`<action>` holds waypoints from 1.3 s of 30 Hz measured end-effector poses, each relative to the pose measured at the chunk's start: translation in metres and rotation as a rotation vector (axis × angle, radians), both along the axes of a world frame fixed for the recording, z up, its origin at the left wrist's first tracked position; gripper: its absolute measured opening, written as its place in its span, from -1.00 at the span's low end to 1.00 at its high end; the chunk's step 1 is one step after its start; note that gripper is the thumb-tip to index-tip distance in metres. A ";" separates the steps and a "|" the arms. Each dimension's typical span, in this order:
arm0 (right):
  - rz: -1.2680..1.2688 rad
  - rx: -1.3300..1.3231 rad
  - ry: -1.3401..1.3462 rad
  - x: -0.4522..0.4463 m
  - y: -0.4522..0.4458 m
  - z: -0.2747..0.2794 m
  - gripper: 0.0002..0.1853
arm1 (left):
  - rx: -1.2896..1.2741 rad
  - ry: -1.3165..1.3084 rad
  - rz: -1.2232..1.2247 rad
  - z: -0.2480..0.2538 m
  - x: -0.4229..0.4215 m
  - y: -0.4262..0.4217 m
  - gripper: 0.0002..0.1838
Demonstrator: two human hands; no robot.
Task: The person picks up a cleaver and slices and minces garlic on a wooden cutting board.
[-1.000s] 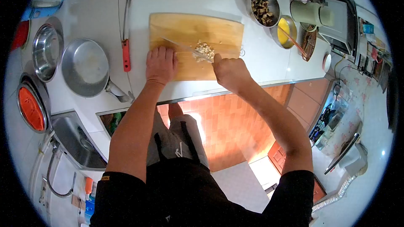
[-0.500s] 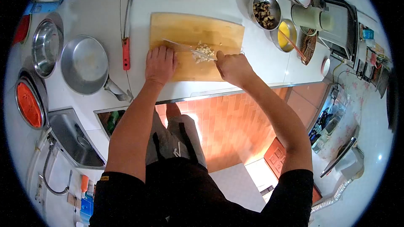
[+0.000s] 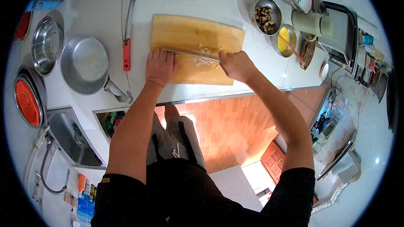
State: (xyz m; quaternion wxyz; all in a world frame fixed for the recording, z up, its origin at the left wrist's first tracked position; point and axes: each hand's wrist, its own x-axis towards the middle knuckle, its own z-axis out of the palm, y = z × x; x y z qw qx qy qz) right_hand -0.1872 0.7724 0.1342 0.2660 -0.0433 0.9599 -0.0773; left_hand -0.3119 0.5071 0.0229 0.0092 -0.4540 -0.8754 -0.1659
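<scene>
A wooden cutting board (image 3: 185,27) lies on the white counter. My right hand (image 3: 239,66) is closed round the handle of a kitchen knife (image 3: 191,54); its blade runs leftward across the board, edge-on to me. Finely chopped pale bits, which look like garlic (image 3: 203,62), lie on both sides of the blade. My left hand (image 3: 161,68) rests flat on the board's left edge, fingers stretched forward beside the knife tip. Whether those fingers touch the blade I cannot tell.
Left of the board are a red-handled ladle (image 3: 126,54), a grey pan (image 3: 84,65), a steel bowl (image 3: 47,46) and a sink (image 3: 69,136). To the right stand a bowl of dark chopped pieces (image 3: 265,20) and a bowl of yellow liquid (image 3: 284,38) with chopsticks.
The knife has turned more edge-on and its handle end has shifted slightly right with my right hand. The chopped bits look more spread out. My left hand stays put.
</scene>
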 end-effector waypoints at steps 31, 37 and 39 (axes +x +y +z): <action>-0.301 -0.114 0.267 0.041 -0.027 -0.033 -0.83 | 0.003 -0.027 -0.001 0.007 -0.001 -0.001 -0.80; -0.392 -0.111 0.372 0.052 -0.041 -0.038 -0.78 | -0.009 -0.030 -0.002 0.005 -0.001 0.000 -0.80; -0.470 -0.056 0.265 0.039 -0.044 -0.033 -0.79 | 0.003 -0.018 -0.003 0.003 -0.001 -0.001 -0.80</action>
